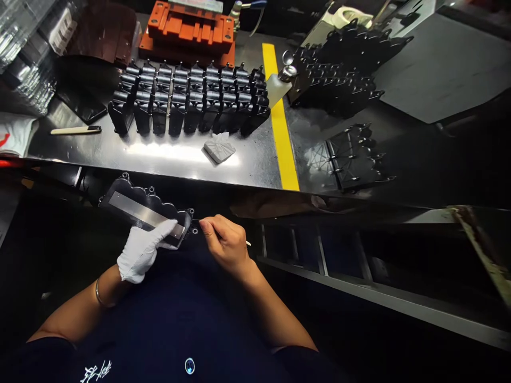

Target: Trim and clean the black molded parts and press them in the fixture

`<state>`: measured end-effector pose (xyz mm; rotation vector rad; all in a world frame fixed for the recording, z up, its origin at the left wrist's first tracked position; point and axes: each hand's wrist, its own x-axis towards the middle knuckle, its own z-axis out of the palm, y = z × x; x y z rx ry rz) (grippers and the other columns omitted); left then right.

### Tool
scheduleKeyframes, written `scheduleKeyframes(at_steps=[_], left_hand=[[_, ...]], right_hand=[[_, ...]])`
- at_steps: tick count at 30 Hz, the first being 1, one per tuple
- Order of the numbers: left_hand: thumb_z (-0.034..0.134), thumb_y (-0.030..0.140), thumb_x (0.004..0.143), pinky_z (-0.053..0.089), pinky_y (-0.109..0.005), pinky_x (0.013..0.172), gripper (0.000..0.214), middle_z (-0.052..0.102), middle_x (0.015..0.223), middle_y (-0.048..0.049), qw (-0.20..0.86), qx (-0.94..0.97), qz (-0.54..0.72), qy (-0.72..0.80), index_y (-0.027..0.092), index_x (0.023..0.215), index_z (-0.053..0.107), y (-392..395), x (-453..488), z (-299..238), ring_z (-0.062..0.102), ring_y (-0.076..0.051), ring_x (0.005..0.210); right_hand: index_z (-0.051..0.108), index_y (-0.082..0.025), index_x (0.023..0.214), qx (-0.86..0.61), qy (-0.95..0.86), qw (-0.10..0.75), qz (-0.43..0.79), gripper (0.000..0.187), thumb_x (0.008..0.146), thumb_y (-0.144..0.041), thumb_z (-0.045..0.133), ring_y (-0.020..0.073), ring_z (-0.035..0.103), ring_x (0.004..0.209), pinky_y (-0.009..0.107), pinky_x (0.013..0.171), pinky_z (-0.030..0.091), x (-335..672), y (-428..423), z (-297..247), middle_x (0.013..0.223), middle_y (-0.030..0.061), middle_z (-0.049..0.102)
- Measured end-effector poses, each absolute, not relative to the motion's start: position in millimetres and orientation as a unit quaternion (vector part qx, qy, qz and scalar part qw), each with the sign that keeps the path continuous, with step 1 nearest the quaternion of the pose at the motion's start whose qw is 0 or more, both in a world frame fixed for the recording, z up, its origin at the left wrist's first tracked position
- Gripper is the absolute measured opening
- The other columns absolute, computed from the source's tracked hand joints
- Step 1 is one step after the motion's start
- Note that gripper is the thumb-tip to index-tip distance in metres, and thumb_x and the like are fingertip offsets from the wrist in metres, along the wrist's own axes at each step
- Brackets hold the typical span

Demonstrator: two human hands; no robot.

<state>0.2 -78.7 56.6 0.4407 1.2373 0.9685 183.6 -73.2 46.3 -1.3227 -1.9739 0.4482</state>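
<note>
My left hand (139,254), in a white glove, is closed around the lower edge of a black plastic cover (130,187) with a scalloped side, small ringed lugs and a flat silver strip (139,210). Its thumb lies over the strip near the right end. At the cover's right end is my bare right hand (227,242), fingers pinched around a thin tool. The tool's pale end (248,243) sticks out behind the hand, and its slim tip points at the cover's lugs. Whether that tip touches the cover, I cannot tell.
Beyond my hands runs a metal bench (167,159). Several black covers (187,101) stand there in a row, near a folded grey-white cloth (219,149), a pen (75,130) and a bottle (277,88). Right of the yellow stripe (285,149) are more black parts (355,157); an orange fixture (189,32) stands behind.
</note>
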Motion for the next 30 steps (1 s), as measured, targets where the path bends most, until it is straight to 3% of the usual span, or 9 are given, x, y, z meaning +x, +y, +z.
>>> scheduleKeyframes(at_steps=[7,12,15,19,23,30], left_hand=[[0.082,0.033,0.061,0.057,-0.026,0.051,0.032,0.072,0.083,-0.0048,0.669,0.196,0.427,0.577,0.013,0.083,0.072,-81.1,0.4,57.5,0.069,-0.022,0.074],[0.079,0.033,0.067,0.052,-0.021,0.047,0.037,0.071,0.083,-0.0066,0.732,0.225,0.342,0.544,0.012,0.096,0.07,-75.1,-6.3,57.3,0.067,-0.019,0.069],[0.076,0.03,0.07,0.048,-0.019,0.043,0.039,0.071,0.087,-0.0084,0.789,0.223,0.293,0.493,0.013,0.104,0.067,-67.6,-11.0,55.6,0.067,-0.018,0.067],[0.073,0.031,0.073,0.042,-0.017,0.039,0.03,0.066,0.076,-0.0053,0.823,0.212,0.246,0.465,0.012,0.097,0.067,-61.7,-12.7,53.5,0.06,-0.012,0.056],[0.072,0.029,0.075,0.04,-0.016,0.041,0.027,0.061,0.069,-0.0023,0.826,0.206,0.238,0.467,0.012,0.095,0.065,-60.9,-11.0,53.4,0.058,-0.011,0.055],[0.071,0.031,0.074,0.04,-0.017,0.039,0.035,0.065,0.074,-0.0046,0.807,0.22,0.236,0.495,0.012,0.103,0.066,-60.9,-9.5,51.9,0.058,-0.011,0.054]], right_hand=[[0.067,-0.016,0.073,-0.491,-0.787,0.289,0.238,0.029,0.094,-0.026,0.049,0.0101,0.056,0.054,0.022,0.054,0.039,189.1,-69.2,46.7,0.063,0.0028,0.064],[0.063,-0.017,0.067,-0.32,-0.865,0.108,0.371,0.037,0.096,-0.033,0.046,0.0076,0.051,0.051,0.021,0.051,0.033,214.9,-57.5,70.0,0.059,-0.0005,0.06],[0.063,-0.015,0.074,-0.31,-0.9,0.081,0.295,0.042,0.095,-0.045,0.044,0.0096,0.051,0.055,0.023,0.052,0.031,222.4,-52.2,78.6,0.063,0.0015,0.059],[0.06,-0.014,0.07,-0.318,-0.937,0.066,0.125,0.061,0.086,-0.07,0.039,0.0126,0.048,0.056,0.027,0.051,0.023,218.7,-49.3,75.0,0.063,0.0039,0.057],[0.058,-0.015,0.068,-0.298,-0.945,0.056,0.126,0.065,0.083,-0.074,0.035,0.0123,0.048,0.055,0.026,0.051,0.02,213.8,-47.2,69.5,0.06,0.0027,0.055],[0.058,-0.015,0.067,-0.303,-0.941,0.017,0.148,0.069,0.079,-0.078,0.034,0.012,0.049,0.054,0.026,0.051,0.017,212.0,-40.5,70.7,0.06,0.0038,0.057]])
